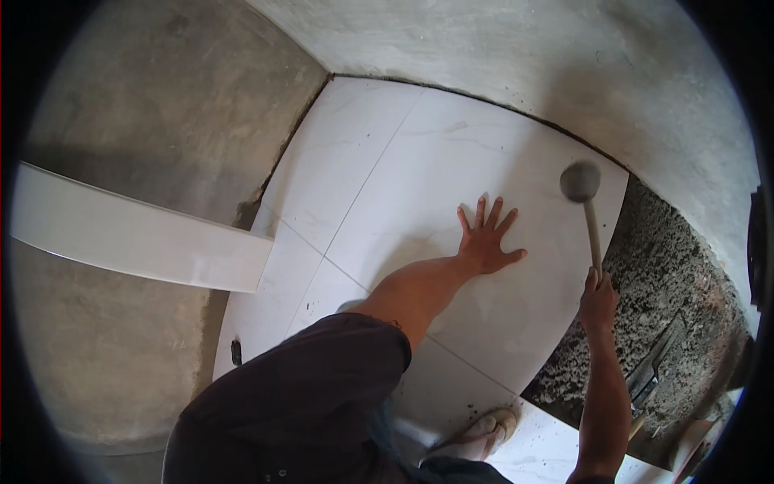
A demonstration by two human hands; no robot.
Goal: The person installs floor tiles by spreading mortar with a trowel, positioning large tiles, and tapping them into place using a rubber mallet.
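My left hand (485, 244) lies flat with its fingers spread on a large white floor tile (419, 173) with faint grey veins. At the right, my right hand (598, 300) is wrapped round the wooden handle of a mallet (594, 234). The mallet's round dark head (580, 181) is slightly blurred and lies over the tile's right part, near the back wall. Whether the head touches the tile cannot be made out.
Grey mortar bed (661, 242) lies right of the tile, with a trowel (649, 375) on it. Bare cement walls (500, 48) rise behind and at left. A long white board (145, 234) juts in from the left. A small black object (235, 352) sits lower left; my foot (488, 431) is below.
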